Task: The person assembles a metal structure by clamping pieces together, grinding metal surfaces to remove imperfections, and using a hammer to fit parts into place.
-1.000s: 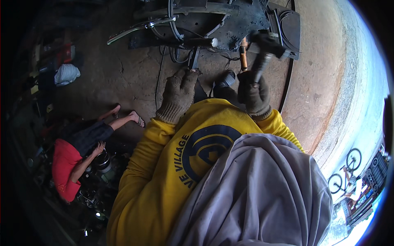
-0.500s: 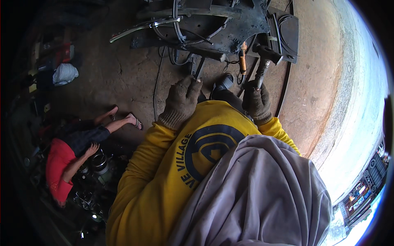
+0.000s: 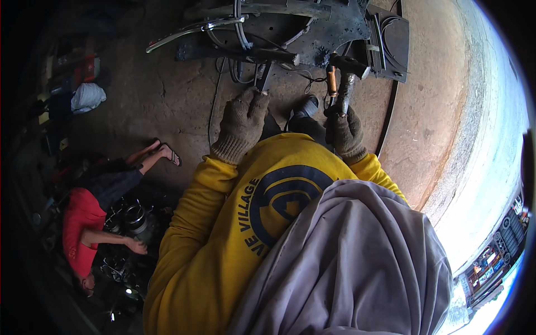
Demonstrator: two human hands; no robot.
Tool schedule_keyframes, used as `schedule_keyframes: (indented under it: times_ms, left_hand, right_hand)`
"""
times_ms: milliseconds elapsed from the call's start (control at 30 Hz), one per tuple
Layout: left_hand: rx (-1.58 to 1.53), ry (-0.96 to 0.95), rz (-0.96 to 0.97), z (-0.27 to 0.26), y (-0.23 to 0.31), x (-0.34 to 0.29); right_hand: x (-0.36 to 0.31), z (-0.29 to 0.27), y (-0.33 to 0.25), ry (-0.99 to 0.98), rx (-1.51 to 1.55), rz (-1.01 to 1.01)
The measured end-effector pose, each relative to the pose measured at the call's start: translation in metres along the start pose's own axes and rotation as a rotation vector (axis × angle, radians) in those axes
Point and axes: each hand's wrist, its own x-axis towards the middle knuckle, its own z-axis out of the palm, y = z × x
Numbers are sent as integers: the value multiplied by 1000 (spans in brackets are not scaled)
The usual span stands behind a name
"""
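My left hand (image 3: 240, 123), in a brown knitted glove, is closed around the near end of a dark flat metal bar (image 3: 264, 78). The bar points away from me, and its far end meets the front edge of a dark steel worktable (image 3: 335, 28). In my right hand (image 3: 346, 134), gloved the same way, is a hammer (image 3: 347, 92) gripped by its worn metal handle. Its dark head is raised near the table's front right corner. Beside the hammer hangs an orange-handled tool (image 3: 331, 81) with a cable.
Curved shiny tubing (image 3: 192, 33) and looped cables lie on the worktable. Thin rods (image 3: 374, 47) rest on a dark plate at its right. A cable (image 3: 213, 106) runs along the floor. At the left, a person in a red shirt (image 3: 84, 223) is beside dark machine parts.
Both my hands have moved slightly forward and left, the hammer and bar with them. The person in red has stretched an arm out toward the parts.
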Motion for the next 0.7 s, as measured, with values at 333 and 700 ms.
schedule_keyframes:
  times_ms: [333,700]
  left_hand:
    - [173,-50,-12,3,24,-5]
    - [-7,-33,-40,-4,13,-1]
  right_hand:
    - [11,12,-61,140,219,-235]
    - [6,7,-41,33,185,-114]
